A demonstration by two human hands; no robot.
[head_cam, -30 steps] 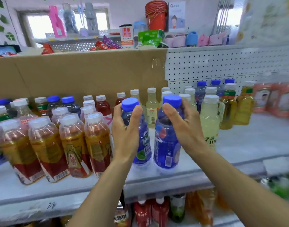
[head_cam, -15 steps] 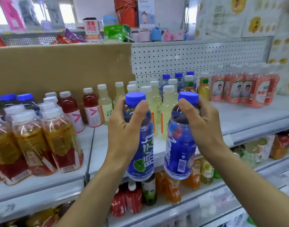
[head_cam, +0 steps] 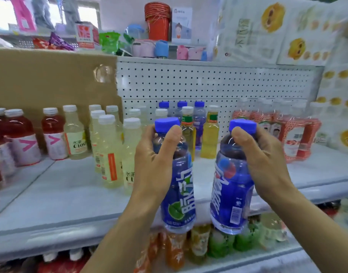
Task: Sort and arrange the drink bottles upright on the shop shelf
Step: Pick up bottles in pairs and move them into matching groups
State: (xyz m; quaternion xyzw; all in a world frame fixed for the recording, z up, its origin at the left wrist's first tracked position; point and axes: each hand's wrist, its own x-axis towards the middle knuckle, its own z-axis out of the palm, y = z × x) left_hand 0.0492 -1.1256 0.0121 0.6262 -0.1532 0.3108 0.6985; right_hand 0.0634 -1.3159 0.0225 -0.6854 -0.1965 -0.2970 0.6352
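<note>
A white shop shelf (head_cam: pixel 60 194) with a perforated back panel (head_cam: pixel 208 83) and a cardboard sheet (head_cam: pixel 51 79) is seen, stocked by kind: red drinks (head_cam: pixel 53 134) at the left, pale yellow bottles (head_cam: pixel 110 154) in the middle, and a row of blue-capped bottles (head_cam: pixel 198 119) at the back, with a shrink-wrapped pack (head_cam: pixel 295 138) at the right. Two blue-capped drink bottles are held upright in the air just in front of the shelf's front edge, their bases not set down. The lime-label bottle (head_cam: pixel 181 200) is gripped at the shoulder by the left hand (head_cam: pixel 155 166), fingers and thumb curled round it below the cap; the second blue bottle (head_cam: pixel 228 194) is gripped the same way by the right hand (head_cam: pixel 267 160). The high grip is judged to keep each bottle hanging vertical and its base free for setting down, probably near the matching blue-capped row. Compared with half a second ago, both bottles have been carried rightwards and spread further apart, the amber bottles at the left are no longer in view, and both grips are unchanged
</note>
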